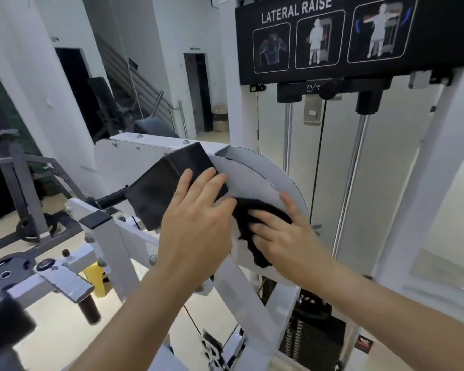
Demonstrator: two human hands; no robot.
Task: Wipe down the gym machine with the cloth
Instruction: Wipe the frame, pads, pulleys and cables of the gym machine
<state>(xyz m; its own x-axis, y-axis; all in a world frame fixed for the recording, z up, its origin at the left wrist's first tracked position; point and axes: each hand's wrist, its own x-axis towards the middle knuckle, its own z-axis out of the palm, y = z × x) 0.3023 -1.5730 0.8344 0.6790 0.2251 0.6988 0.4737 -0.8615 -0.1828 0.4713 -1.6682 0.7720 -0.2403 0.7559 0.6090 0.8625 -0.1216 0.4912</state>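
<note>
A white lateral raise machine fills the view, with a round white cam disc [263, 180] at its middle. My right hand [284, 236] presses a black cloth [249, 218] flat against the lower part of the disc, fingers straight and spread. My left hand [198, 218] rests with straight fingers on a black box-shaped pad [166, 183] just left of the disc. Part of the cloth is hidden under my right hand.
A black instruction panel [330, 36] sits above the chrome guide rods [351, 178]. The black weight stack [311, 336] stands low on the right. At the lower left are white frame bars [110, 236], a yellow part [98, 277] and a weight plate [6, 271]. Stairs and doorways lie behind.
</note>
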